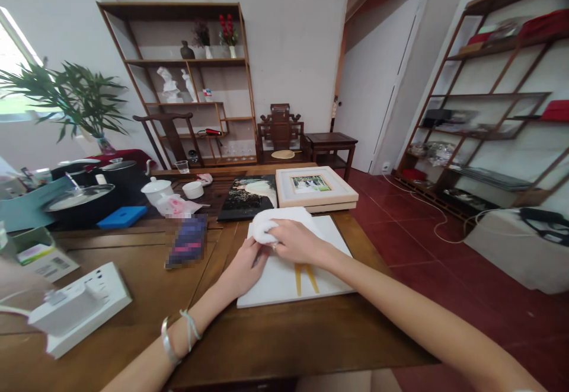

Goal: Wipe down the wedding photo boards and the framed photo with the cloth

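Observation:
A white canvas board [338, 276] lies flat on the wooden table in front of me, with two yellow leg-like shapes [306, 279] on its lower part. Over its far part rests a soft, thick white material [265, 226], rolled at the near left end; I cannot tell whether it is cotton or cloth. My right hand [296, 241] is closed on this roll, its fingers curled around it. Close beside it, my left hand [249, 264] has bent fingers against the roll's lower edge and rests over the board's left side. Its fingertips are partly hidden.
Behind the board are a dark printed picture [240, 199] and a pale wooden frame [351, 196]. A blurred phone-like item [189, 241], a blue block [122, 217], a white teapot [157, 190], a black pot [80, 205] and a power strip [89, 309] stand left.

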The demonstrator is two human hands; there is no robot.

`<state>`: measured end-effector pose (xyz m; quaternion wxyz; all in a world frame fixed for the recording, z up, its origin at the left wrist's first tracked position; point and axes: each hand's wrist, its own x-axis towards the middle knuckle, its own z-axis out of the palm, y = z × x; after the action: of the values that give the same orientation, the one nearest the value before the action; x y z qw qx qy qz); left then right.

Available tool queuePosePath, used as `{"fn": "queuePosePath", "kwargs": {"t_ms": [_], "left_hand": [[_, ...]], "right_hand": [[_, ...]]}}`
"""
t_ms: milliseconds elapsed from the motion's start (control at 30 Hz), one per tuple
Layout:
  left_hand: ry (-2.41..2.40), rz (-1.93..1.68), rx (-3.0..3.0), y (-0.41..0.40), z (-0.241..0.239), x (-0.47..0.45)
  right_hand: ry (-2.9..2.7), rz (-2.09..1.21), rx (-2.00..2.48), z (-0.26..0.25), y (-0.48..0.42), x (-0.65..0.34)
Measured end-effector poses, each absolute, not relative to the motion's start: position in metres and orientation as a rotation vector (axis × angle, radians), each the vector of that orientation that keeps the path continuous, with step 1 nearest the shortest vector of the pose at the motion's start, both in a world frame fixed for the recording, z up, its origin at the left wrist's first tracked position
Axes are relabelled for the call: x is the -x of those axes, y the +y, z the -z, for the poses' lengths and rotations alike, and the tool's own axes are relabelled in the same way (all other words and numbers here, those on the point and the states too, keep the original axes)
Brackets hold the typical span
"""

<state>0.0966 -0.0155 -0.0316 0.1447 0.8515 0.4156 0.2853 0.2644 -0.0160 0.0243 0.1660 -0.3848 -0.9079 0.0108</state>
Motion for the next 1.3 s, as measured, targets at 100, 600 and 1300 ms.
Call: {"fn": "queuePosePath", "kwargs": {"t_ms": [100, 600, 1300], "left_hand": [[1.244, -0.797, -2.431, -0.018, 0.030, -0.097], [1.291, -0.642, -2.464, -0.016, 0.032, -0.094], [1.315, -0.721, -2.422, -0.015, 0.045, -0.095]], "right_hand": [[-2.649, -0.033, 1.052, -0.030, 0.001, -0.246], [-2.711, 0.046, 1.217, -0.020, -0.014, -0.323], [-2.593, 0.021, 1.176, 0.020, -0.086, -0.371]]}}
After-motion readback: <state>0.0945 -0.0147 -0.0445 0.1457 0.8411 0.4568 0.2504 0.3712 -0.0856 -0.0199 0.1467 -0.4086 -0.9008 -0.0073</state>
